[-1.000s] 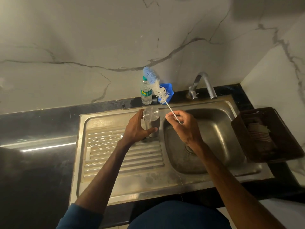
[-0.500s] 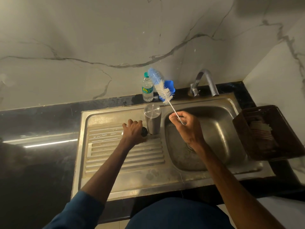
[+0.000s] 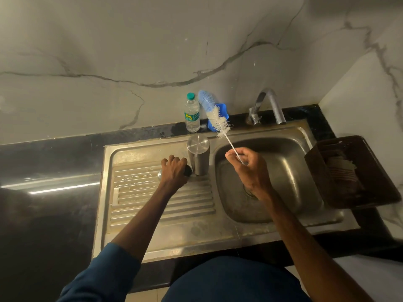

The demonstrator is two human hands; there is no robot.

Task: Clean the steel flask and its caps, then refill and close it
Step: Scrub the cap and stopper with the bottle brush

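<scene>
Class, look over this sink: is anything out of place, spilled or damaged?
Nothing stands out. The steel flask stands straight on the drainboard; the left hand grips a dark cap beside it; the right hand holds the bottle brush.

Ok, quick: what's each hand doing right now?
Left hand: fingers curled round the dark cap beside the flask.
Right hand: pinching the bottle brush by its wire handle.
</scene>
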